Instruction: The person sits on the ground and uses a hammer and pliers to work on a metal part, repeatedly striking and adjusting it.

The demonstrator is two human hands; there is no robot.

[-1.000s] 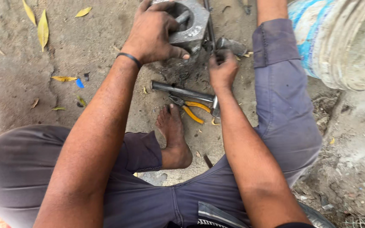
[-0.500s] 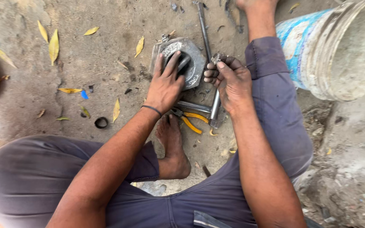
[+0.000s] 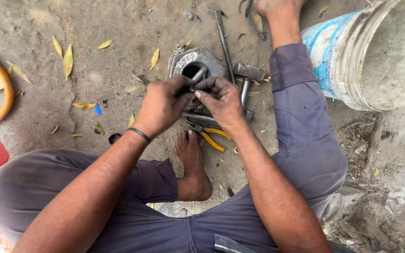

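My left hand [image 3: 162, 105] and my right hand [image 3: 221, 100] meet over the ground, fingers pinched together on a small dark metal part [image 3: 197, 80] held between them. Just beyond them lies a grey metal housing [image 3: 181, 63] with a round hole in its middle. A hammer [image 3: 248, 77] lies right of the hands, its handle running under my right hand. Yellow-handled pliers [image 3: 209, 136] rest on the dirt below the hands, beside my bare foot [image 3: 191, 164].
A long metal rod [image 3: 223, 40] lies beyond the housing. A dirty bucket [image 3: 371, 51] stands at the upper right. An orange hose [image 3: 3, 89] curves at the left edge. Dry leaves [image 3: 68, 58] dot the dirt. My legs in grey trousers frame the spot.
My left hand has come off the housing. Both hands have drawn together above the tools and now pinch the small part. The view has tilted so more ground shows.
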